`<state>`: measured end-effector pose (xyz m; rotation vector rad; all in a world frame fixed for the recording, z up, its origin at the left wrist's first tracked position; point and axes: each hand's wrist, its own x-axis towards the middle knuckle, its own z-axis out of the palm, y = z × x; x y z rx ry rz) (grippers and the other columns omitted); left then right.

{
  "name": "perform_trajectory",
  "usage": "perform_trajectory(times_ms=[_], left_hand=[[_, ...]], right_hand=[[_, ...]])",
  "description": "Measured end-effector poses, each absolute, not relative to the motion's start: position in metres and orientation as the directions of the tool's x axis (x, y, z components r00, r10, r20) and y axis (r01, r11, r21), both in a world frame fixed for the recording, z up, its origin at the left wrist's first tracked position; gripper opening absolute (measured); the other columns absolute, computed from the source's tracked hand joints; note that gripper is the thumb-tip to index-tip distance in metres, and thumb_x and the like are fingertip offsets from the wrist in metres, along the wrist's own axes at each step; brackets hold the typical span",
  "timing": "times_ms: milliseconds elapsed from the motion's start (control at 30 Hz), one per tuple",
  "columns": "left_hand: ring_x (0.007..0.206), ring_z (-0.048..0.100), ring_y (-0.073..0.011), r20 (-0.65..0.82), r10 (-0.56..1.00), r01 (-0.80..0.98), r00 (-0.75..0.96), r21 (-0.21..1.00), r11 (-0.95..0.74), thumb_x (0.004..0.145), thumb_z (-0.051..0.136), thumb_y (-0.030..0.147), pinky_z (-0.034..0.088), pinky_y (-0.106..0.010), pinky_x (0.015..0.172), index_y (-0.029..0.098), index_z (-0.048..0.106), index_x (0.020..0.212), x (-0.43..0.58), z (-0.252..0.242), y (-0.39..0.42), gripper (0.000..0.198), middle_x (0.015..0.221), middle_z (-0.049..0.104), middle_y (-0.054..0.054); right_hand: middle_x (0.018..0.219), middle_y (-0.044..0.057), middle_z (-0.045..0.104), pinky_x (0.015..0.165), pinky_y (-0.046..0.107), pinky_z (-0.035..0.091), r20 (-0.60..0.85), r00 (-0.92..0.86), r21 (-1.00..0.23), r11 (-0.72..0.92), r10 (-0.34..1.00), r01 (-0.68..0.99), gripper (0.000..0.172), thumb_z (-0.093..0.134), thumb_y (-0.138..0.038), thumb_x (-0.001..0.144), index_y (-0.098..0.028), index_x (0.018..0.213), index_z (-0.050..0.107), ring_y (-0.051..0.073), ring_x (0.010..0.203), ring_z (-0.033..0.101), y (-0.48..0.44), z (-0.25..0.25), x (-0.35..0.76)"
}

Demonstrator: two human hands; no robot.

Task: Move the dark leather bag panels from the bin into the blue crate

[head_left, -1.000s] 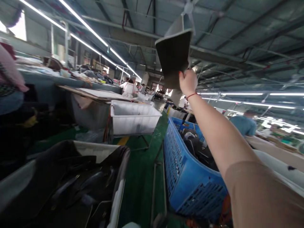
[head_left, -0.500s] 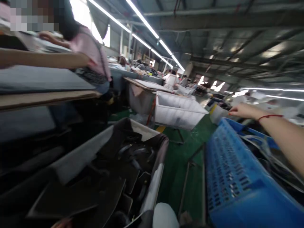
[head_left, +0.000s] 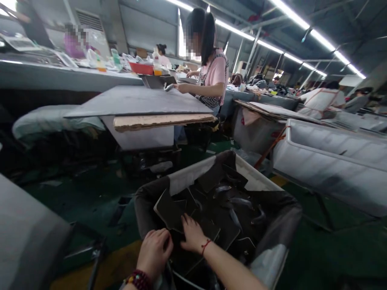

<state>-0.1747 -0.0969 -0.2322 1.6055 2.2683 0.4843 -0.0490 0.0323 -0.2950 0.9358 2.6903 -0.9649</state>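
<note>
Dark flat pieces with pale edges lie heaped in a white bin whose rim is partly covered with dark cloth. Among them are curved greyish strips, perhaps handles. My right hand, with a red cord at the wrist, rests over the pile, fingers apart, touching one dark piece. Beside it at the bin's near left edge is my left hand, with beads at the wrist. Its fingers are curled in, and what they hold, if anything, is hidden.
A worker in pink handles a dark piece at a grey-topped table ahead. An empty-looking white bin stands on the right. At the lower left is a pale container. The floor is green.
My view has swung left, and the blue crate has left the picture. My right hand has moved from above that crate into the white bin. My left hand now shows more fully.
</note>
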Motion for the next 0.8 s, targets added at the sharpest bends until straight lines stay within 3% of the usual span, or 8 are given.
perform_trajectory(times_ms=[33, 100, 233, 367, 433, 500, 633, 800], left_hand=[[0.083, 0.059, -0.0179, -0.062, 0.946, 0.836, -0.318, 0.452, 0.311, 0.088, 0.037, 0.029, 0.038, -0.038, 0.086, 0.022, 0.055, 0.075, -0.175, -0.233, -0.097, 0.024, 0.080, 0.064, -0.001], [0.083, 0.058, -0.0178, -0.066, 0.947, 0.833, -0.315, 0.458, 0.309, 0.088, 0.036, 0.030, 0.037, -0.038, 0.087, 0.022, 0.056, 0.076, -0.175, -0.236, -0.097, 0.024, 0.080, 0.064, -0.001], [0.085, 0.057, -0.0180, -0.085, 0.943, 0.820, -0.323, 0.473, 0.324, 0.089, 0.035, 0.032, 0.036, -0.040, 0.090, 0.022, 0.057, 0.079, -0.176, -0.238, -0.096, 0.025, 0.083, 0.064, -0.001], [0.085, 0.058, -0.0186, -0.092, 0.946, 0.824, -0.312, 0.468, 0.318, 0.090, 0.034, 0.035, 0.036, -0.041, 0.089, 0.023, 0.057, 0.081, -0.177, -0.240, -0.097, 0.027, 0.085, 0.064, -0.001], [0.087, 0.058, -0.0190, -0.100, 0.946, 0.822, -0.310, 0.472, 0.319, 0.089, 0.035, 0.037, 0.036, -0.041, 0.091, 0.024, 0.057, 0.082, -0.178, -0.243, -0.097, 0.027, 0.087, 0.065, 0.000], [0.089, 0.058, -0.0191, -0.102, 0.947, 0.820, -0.304, 0.478, 0.315, 0.089, 0.036, 0.038, 0.035, -0.042, 0.093, 0.024, 0.057, 0.083, -0.179, -0.245, -0.098, 0.026, 0.089, 0.065, 0.000], [0.090, 0.059, -0.0193, -0.098, 0.950, 0.825, -0.297, 0.474, 0.307, 0.088, 0.037, 0.040, 0.035, -0.043, 0.094, 0.025, 0.058, 0.084, -0.180, -0.248, -0.099, 0.026, 0.090, 0.066, 0.000], [0.086, 0.059, -0.0184, -0.066, 0.953, 0.829, -0.296, 0.478, 0.291, 0.089, 0.037, 0.039, 0.036, -0.042, 0.091, 0.024, 0.059, 0.082, -0.179, -0.248, -0.100, 0.027, 0.087, 0.066, -0.001]], right_hand=[[0.148, 0.020, 0.027, 0.105, 0.046, 0.036, -0.293, -0.776, -0.538, 0.574, 0.559, 0.617, 0.083, 0.063, -0.022, 0.068, -0.008, 0.143, 0.030, 0.036, 0.133, 0.033, 0.026, -0.317, -0.061], [0.142, 0.017, 0.040, 0.103, 0.043, 0.038, -0.249, -0.746, -0.582, 0.520, 0.617, 0.625, 0.058, 0.041, -0.014, 0.080, -0.011, 0.139, 0.040, 0.030, 0.128, 0.042, 0.033, -0.338, -0.075], [0.122, 0.008, 0.061, 0.101, 0.036, 0.039, -0.207, -0.799, -0.632, 0.547, 0.564, 0.549, 0.044, 0.033, -0.016, 0.086, -0.023, 0.122, 0.057, 0.023, 0.115, 0.053, 0.087, -0.318, -0.052], [0.128, 0.006, 0.057, 0.098, 0.041, 0.041, -0.382, -0.899, -0.551, 0.728, 0.215, 0.408, 0.053, 0.048, -0.018, 0.076, -0.028, 0.127, 0.052, 0.025, 0.118, 0.051, 0.101, -0.301, 0.019], [0.141, 0.012, 0.043, 0.101, 0.049, 0.038, -0.453, -0.887, -0.496, 0.801, 0.091, 0.336, 0.080, 0.063, -0.027, 0.065, -0.024, 0.140, 0.036, 0.032, 0.125, 0.042, 0.084, -0.308, 0.047], [0.147, 0.015, 0.032, 0.106, 0.054, 0.032, -0.416, -0.901, -0.428, 0.848, 0.124, 0.314, 0.097, 0.068, -0.030, 0.059, -0.019, 0.144, 0.023, 0.034, 0.131, 0.034, 0.066, -0.320, 0.059], [0.133, 0.010, 0.050, 0.098, 0.040, 0.042, -0.263, -0.912, -0.329, 0.859, 0.314, 0.391, 0.053, 0.043, -0.017, 0.081, -0.021, 0.134, 0.040, 0.024, 0.121, 0.046, 0.059, -0.334, 0.044], [0.097, 0.008, 0.067, 0.079, 0.032, 0.047, -0.306, -0.826, -0.344, 0.754, 0.472, 0.559, 0.021, 0.043, -0.017, 0.084, -0.019, 0.091, 0.062, 0.021, 0.094, 0.060, 0.094, -0.324, 0.015]])
